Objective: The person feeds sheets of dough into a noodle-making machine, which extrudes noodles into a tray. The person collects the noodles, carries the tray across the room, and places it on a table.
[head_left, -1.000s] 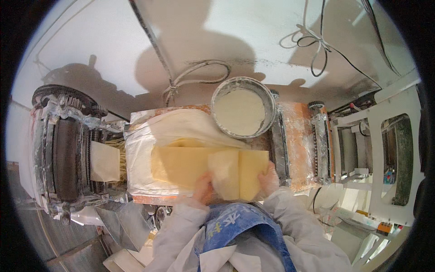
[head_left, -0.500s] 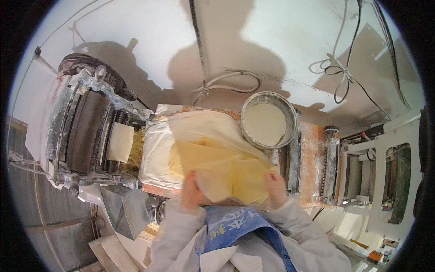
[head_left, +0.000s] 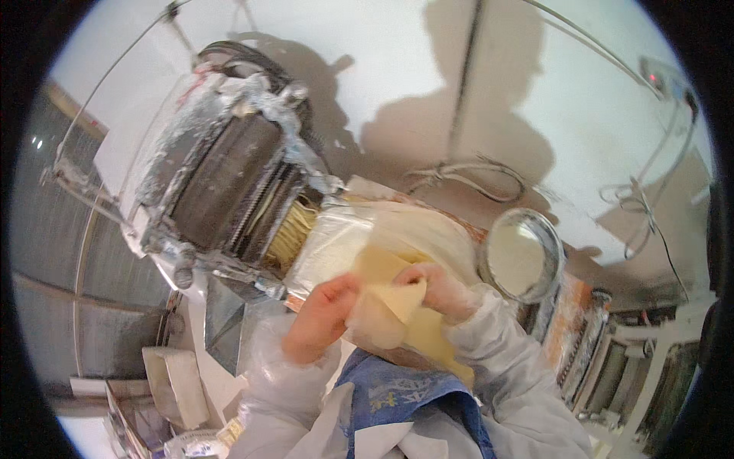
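Observation:
A thin yellow dough sheet (head_left: 386, 317) is held in front of my apron, bent and partly folded between my hands. My left hand (head_left: 325, 315) has its fingers closed on the sheet's left side. On the other side, my right hand (head_left: 442, 291) pinches its upper right edge. More yellow dough (head_left: 376, 264) shows behind the sheet, on a pale cloth-like cover (head_left: 428, 226) on the bench. To the left, the roller machine (head_left: 237, 180) has yellow noodle strands (head_left: 294, 233) below its ridged roller.
A round metal pot (head_left: 526, 256) with pale powder stands right of the cover. Farther right is more roller equipment (head_left: 585, 336). A grey metal chute (head_left: 229, 321) hangs below the left machine, and a pale box (head_left: 176, 386) sits low left. Coiled cable (head_left: 466, 177) hangs at the wall.
My view has swung left and tilted. My hands have drawn closer together, folding the spread sheet. The pale piece seen in the left machine's rollers no longer shows.

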